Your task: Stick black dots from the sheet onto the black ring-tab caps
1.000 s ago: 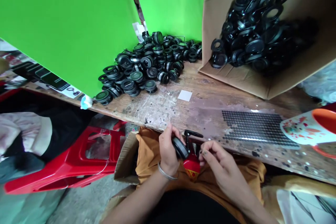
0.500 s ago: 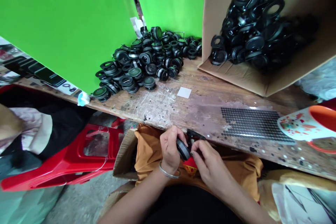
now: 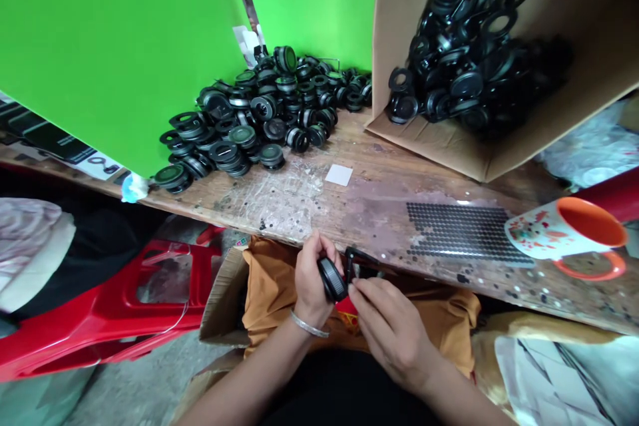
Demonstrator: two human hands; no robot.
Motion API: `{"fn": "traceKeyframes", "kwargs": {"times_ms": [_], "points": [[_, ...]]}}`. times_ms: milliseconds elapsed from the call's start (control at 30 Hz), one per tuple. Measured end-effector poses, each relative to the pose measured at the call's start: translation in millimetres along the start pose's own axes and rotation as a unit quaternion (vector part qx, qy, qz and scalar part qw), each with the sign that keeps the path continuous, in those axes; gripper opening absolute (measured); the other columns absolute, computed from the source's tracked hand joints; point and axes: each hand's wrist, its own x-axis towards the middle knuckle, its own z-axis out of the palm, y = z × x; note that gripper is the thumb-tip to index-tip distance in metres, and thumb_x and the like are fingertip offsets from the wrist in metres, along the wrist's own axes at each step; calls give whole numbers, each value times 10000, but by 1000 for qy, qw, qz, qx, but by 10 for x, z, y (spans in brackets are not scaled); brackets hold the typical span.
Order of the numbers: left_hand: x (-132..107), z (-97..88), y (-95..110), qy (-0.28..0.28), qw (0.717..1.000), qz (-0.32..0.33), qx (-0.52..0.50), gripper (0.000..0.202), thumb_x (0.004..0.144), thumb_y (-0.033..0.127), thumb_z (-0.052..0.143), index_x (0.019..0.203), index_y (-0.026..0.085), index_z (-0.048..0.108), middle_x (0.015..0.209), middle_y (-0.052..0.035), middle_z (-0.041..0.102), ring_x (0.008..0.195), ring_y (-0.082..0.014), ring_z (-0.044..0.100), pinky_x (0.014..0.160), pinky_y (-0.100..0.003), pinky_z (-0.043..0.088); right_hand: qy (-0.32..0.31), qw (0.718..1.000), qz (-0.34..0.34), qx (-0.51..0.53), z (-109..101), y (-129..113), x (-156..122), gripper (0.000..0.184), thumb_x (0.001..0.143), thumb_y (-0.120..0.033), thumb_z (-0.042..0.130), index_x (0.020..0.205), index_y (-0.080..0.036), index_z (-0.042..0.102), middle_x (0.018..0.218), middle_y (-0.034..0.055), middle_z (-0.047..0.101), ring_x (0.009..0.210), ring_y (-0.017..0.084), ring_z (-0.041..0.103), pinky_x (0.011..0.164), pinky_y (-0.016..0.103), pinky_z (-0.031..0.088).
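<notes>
My left hand, with a silver bangle at the wrist, is closed around a black round part with a ribbed rim. The part is tilted over my lap at the table's front edge. A thin black bent arm sticks up beside it, apparently attached. My right hand has its thumb and fingers pinched together against the round part's right side. What those fingertips hold, if anything, is too small or hidden to see.
Many similar black parts are heaped on the wooden table, others in a cardboard box. A sheet of black dots, a white square and a mug lie to the right. A red stool stands left.
The view has shifted slightly to the right. My left hand still holds the round part, turned a little. My right hand's fingers have come closer together, against the part's side.
</notes>
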Motion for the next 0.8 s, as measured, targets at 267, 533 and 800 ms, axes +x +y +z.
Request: {"fn": "traceKeyframes", "kwargs": {"times_ms": [267, 533, 800], "points": [[71, -30, -2, 23, 999, -23, -28, 442, 895, 474, 499, 556, 192, 478, 441, 19, 468, 407, -102, 418, 448, -215, 338, 49, 972, 227, -28, -392, 625, 11, 89, 911, -129, 545, 925, -181, 616, 913, 76, 616, 851, 187, 608, 753, 323, 518], [74, 4, -50, 26, 999, -35, -15, 438, 900, 484, 478, 571, 195, 487, 429, 25, 464, 386, -103, 404, 423, -215, 318, -118, 952, 265, -97, -458, 1076, 64, 171, 854, -149, 479, 724, -190, 582, 783, 52, 561, 722, 175, 539, 676, 294, 415], [62, 33, -41, 30, 999, -18, 13, 455, 876, 518, 492, 557, 194, 484, 426, 15, 473, 394, -104, 420, 436, -213, 344, -182, 932, 278, -141, -430, 1112, 129, 117, 781, -139, 509, 687, -205, 488, 752, 45, 527, 709, 187, 493, 665, 305, 368]]}}
